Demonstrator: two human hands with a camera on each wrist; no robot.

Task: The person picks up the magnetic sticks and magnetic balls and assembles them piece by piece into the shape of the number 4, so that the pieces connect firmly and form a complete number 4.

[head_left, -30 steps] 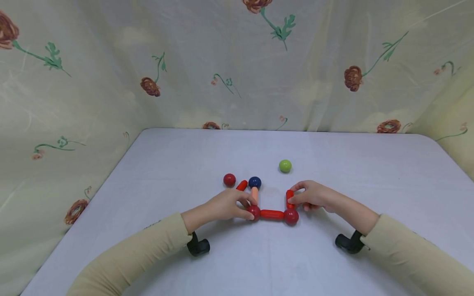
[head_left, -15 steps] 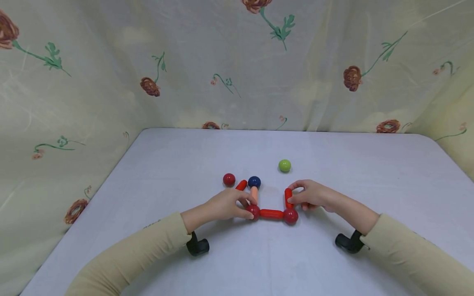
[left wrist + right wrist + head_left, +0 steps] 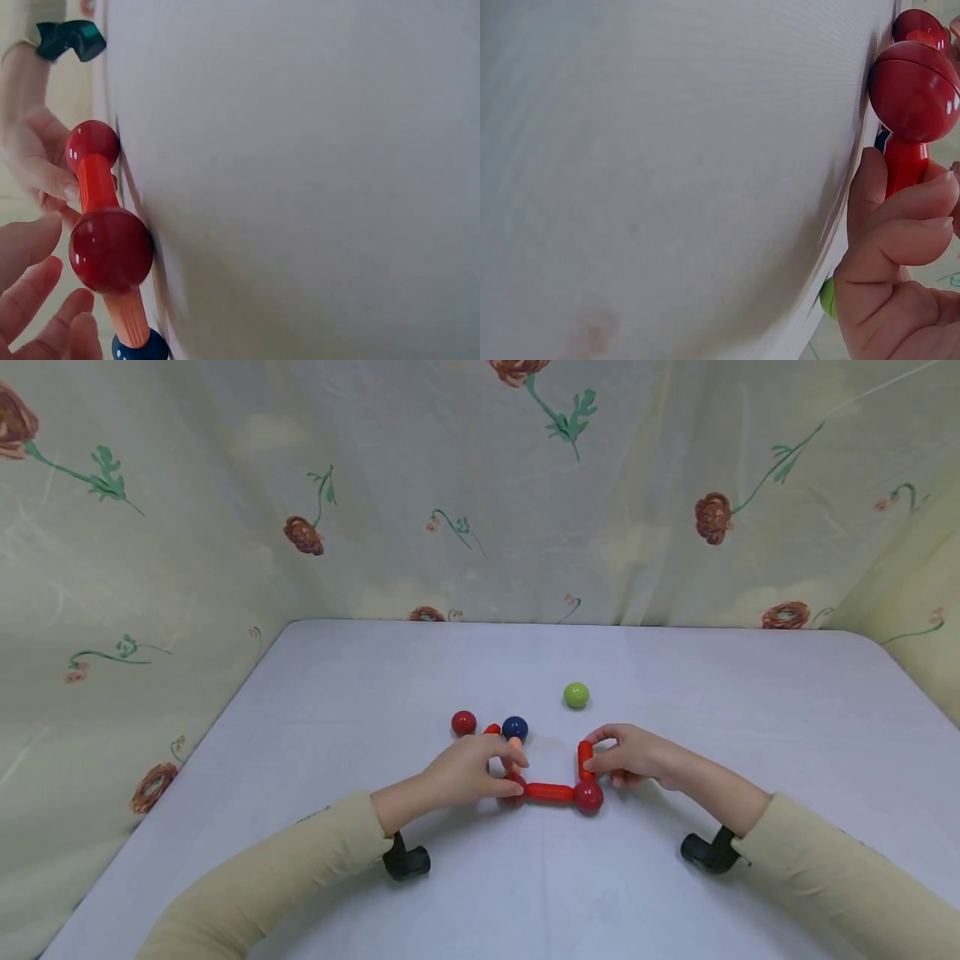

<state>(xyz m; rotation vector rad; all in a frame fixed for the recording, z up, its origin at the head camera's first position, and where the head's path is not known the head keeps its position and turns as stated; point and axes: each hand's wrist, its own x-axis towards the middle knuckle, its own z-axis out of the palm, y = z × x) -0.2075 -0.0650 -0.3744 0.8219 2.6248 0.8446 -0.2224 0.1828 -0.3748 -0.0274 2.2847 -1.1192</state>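
In the head view, a red rod [image 3: 550, 793] joins two red balls on the table. My left hand [image 3: 467, 768] hovers at the left red ball [image 3: 112, 251]; the left wrist view shows its fingers spread and apart from that ball. A peach rod [image 3: 127, 319] runs from this ball to a blue ball [image 3: 515, 728]. My right hand [image 3: 633, 756] pinches a second red rod [image 3: 586, 760] between thumb and fingers. That rod's near end meets the right red ball [image 3: 588, 797], and its far end has no ball on it.
A loose red ball [image 3: 463, 722] lies behind my left hand, beside another red rod [image 3: 492, 728] that the hand partly hides. Farther back sits a green ball [image 3: 576, 695]. The white-covered table [image 3: 750, 693] ends at a flowered curtain [image 3: 637, 527].
My left hand has let go of the left red ball and shifted slightly up and to the right. The right hand keeps its pinch on the red rod, almost still.
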